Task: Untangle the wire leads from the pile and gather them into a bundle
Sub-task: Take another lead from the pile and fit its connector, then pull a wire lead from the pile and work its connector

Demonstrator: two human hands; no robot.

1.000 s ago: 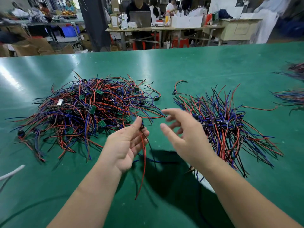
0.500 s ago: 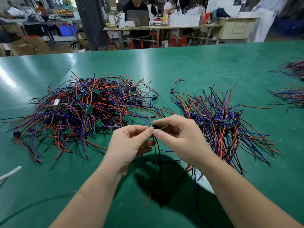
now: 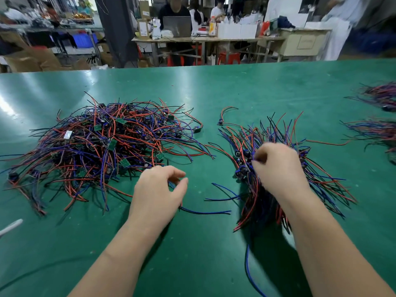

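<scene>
On green surface (image 3: 235,88), left side: big tangled pile (image 3: 102,146) of red, blue and black wire leads, small green boards (image 3: 112,144) mixed in. Right side, well apart from it: bundle (image 3: 263,202) of the same leads, dark connectors roughly lined up across its middle, wire ends fanned out to far and near sides. Between the two, far side: one loose lead (image 3: 227,109), curled, dark connector at one end.

Left hand (image 3: 158,189) at near right edge of the pile, palm down, low over the surface; cannot tell if touching it. Grip loose: fingers lightly curled, thumb tip and forefinger tip a little apart, nothing seen held between them. Single blue wire (image 3: 205,212) flat on the surface, running out from under that hand toward the right; cannot tell if in contact with the palm.

Right hand (image 3: 278,168) on top of the bundle's middle, motion-blurred. Fingers curled down, tips in among the connectors. Cannot tell whether grip pinching a lead or only pressing.

Far right edge: more wire bunches (image 3: 377,131), blurred. Near left edge: white strip (image 3: 10,227). Beyond the surface: benches, boxes, people at a laptop (image 3: 176,25).
</scene>
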